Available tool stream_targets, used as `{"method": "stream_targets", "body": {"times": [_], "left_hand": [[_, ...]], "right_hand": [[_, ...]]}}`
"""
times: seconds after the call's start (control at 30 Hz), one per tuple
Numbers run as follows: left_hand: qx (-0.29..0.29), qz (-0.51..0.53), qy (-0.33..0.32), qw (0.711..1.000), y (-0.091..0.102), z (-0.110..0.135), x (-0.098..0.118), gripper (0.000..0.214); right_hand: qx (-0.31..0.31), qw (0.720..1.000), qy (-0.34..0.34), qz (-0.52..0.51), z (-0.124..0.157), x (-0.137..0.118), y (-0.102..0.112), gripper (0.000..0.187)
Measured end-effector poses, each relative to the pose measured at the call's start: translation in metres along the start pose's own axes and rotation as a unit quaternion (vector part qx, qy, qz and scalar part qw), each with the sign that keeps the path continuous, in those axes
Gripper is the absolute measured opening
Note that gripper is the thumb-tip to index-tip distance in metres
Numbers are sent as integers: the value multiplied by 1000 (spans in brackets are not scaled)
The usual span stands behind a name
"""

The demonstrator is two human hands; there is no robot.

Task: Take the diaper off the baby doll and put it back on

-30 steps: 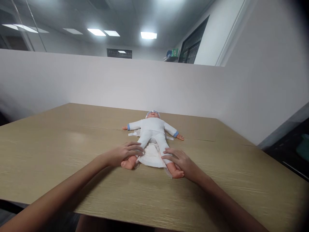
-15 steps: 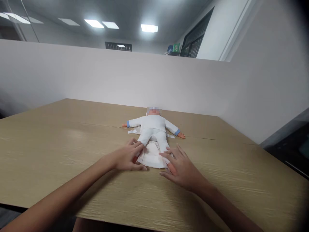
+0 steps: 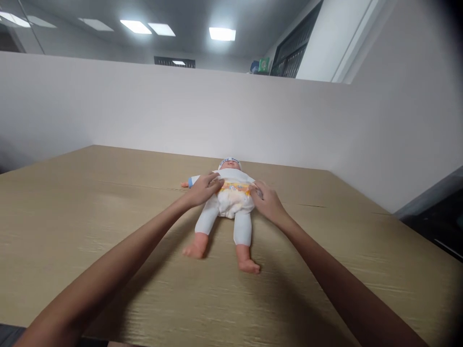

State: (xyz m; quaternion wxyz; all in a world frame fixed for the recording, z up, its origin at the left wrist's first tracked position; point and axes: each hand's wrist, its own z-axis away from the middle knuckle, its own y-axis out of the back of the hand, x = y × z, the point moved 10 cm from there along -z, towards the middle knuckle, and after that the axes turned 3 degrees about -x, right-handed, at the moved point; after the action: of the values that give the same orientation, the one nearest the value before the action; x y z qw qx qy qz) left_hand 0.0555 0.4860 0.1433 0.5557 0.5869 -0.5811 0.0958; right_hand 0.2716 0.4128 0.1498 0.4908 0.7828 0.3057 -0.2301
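On its back lies a baby doll (image 3: 242,229) in white clothes, feet towards me and head at the far side. A diaper (image 3: 231,205) with a yellow-orange printed band lies folded up between its legs and over its belly. My left hand (image 3: 205,189) is closed at the diaper's upper left corner, fingers bent over the edge. At the upper right corner my right hand (image 3: 268,198) is closed too, thumb and fingertips against the band. The diaper's side tapes are hidden by my hands. The doll's right-side arm is mostly covered.
A wide wooden table (image 3: 108,231) bears the doll. Behind it runs a white partition wall (image 3: 162,111) with glass above, meeting a side wall on the right. A dark object (image 3: 434,221) stands beyond the table's right edge.
Both hands have moved from the doll's lower legs up to its waist. The diaper's front, flat between the legs before, now covers the belly. The legs lie released on the table.
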Motion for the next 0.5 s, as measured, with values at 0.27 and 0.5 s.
{"method": "stream_targets", "body": {"times": [0.27,0.5], "left_hand": [[-55,200,145,967,-36,-55,-78,60],[-148,281,159,935,-51,2,-60,58]], "right_hand": [[-67,983,-127,-117,-62,76,-53,35],[-114,971,-141,-153,-4,72,-46,43]]}}
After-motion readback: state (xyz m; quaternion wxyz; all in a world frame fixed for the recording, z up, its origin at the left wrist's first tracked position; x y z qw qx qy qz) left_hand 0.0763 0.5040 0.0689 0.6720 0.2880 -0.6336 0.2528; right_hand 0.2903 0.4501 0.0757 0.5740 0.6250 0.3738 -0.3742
